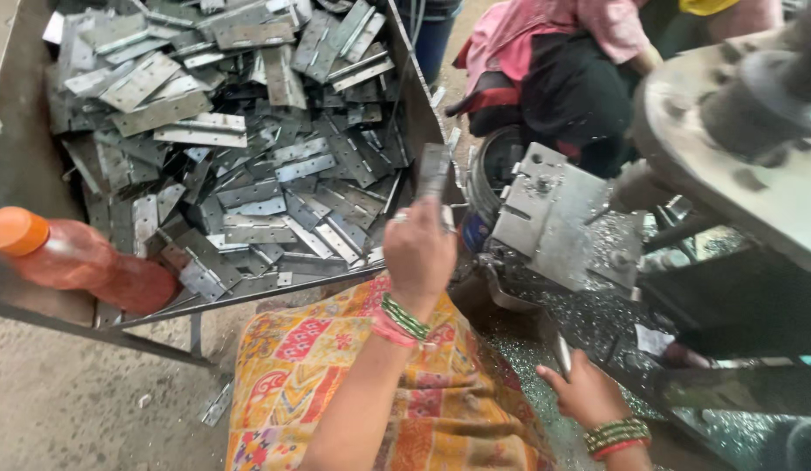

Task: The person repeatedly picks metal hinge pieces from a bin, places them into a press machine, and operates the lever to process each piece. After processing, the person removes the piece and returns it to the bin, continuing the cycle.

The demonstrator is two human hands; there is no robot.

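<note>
Bin (21,166): big metal tray at the left, heaped with flat hinges (239,148) – kept close by, it seems, so the left hand can draw from the pile.
Press (728,148): heavy grey machine at the right, cut off by the frame; its upper part is blurred.
Fixture (554,218): angled steel block facing the person, metal chips spread under it.
Co-worker (588,61): only pink and black clothing shows, beyond the fixture.
Bottle (74,260): orange, lying on the bin's near edge.
Left hand (418,253): raised between bin and fixture, fingers clenched around one hinge plate (434,170) held upright – likely turned for feeding.
Right hand (584,392): low by the chips, fingers grasping a thin metal piece (563,353); what it is, hard to say.
</note>
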